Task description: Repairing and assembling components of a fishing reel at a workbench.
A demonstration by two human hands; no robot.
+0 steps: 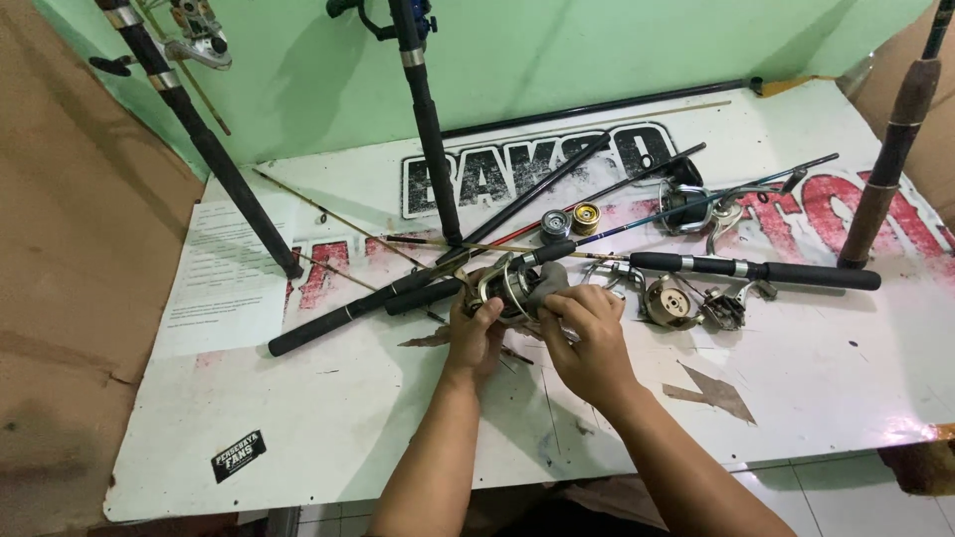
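Note:
Both my hands meet at the middle of the white table (328, 418). My left hand (472, 333) grips a metal spinning reel (507, 288) from its left side. My right hand (587, 333) presses a grey cloth (550, 281) against the reel's right side. A second, opened reel (668, 301) with a round brass-coloured face lies just right of my right hand. A fishing rod with a black foam handle (766, 270) lies across the table behind it.
Several rods lie fanned across the table; others stand upright at the left (214, 159), centre (430, 129) and right (890, 159). Two small spools (570, 220) and another reel (686, 204) lie further back. A printed paper sheet (224, 273) lies at the left.

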